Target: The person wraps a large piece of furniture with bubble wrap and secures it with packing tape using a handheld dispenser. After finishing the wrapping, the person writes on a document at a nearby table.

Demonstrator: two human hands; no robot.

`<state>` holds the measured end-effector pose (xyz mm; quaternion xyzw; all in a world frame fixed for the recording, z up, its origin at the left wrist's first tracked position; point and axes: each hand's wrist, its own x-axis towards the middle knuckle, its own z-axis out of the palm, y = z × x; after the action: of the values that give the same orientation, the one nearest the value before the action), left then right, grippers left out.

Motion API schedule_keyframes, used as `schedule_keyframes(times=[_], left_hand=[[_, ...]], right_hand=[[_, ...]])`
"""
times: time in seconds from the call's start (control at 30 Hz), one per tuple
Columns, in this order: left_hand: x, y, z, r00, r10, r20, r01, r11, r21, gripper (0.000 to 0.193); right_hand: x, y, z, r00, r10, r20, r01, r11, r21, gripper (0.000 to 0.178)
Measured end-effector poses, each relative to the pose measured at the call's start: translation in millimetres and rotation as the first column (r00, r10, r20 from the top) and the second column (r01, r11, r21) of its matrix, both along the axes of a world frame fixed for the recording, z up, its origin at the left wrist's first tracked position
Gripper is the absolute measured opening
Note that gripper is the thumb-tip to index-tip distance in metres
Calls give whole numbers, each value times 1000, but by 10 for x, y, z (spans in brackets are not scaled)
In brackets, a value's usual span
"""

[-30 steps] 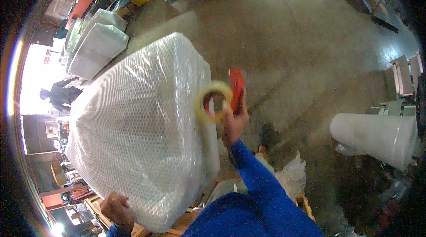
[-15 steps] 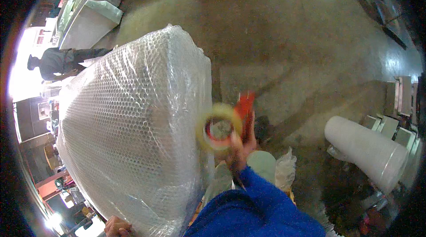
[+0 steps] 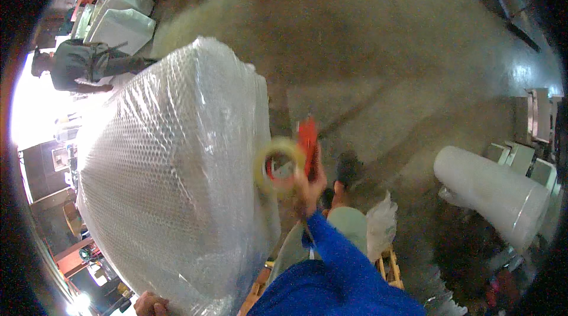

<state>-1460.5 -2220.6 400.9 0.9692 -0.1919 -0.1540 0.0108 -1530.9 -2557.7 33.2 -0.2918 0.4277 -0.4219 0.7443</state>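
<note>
Below our blue cloth sleeve (image 3: 346, 251), our right hand (image 3: 309, 189) has its fingers wrapped around a hard red tape dispenser (image 3: 307, 138), whose glossy yellowish ring of tape (image 3: 260, 165) sits beside the wrapped bundle's right edge. Our left hand (image 3: 151, 304) curls at the bundle's lower edge; we cannot tell whether its fingers grip. The bundle (image 3: 171, 162) is bulky and block-like, dimpled with bubble wrap under shiny, creased film. Right of us we see slatted wood (image 3: 387, 268), crumpled translucent plastic (image 3: 381, 227) and a thick white cylindrical roll (image 3: 491, 183) on smooth, scuffed floor (image 3: 355, 32). Beyond the bundle stands a co-worker (image 3: 83, 64) near pale, flat-sided wrapped blocks (image 3: 121, 29).
</note>
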Motion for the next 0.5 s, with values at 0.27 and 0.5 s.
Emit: schedule_keyframes(times=[0.27,0.5], left_hand=[[-17,-395,-190,959,-109,260,206,901,-381,49],[-17,-650,-179,937,-147,316,265,891,-370,41]], right_hand=[[1231,-1147,-410,974,-178,141,181,984,-8,67],[-378,574,-30,990,-104,91,99,993,57,77]])
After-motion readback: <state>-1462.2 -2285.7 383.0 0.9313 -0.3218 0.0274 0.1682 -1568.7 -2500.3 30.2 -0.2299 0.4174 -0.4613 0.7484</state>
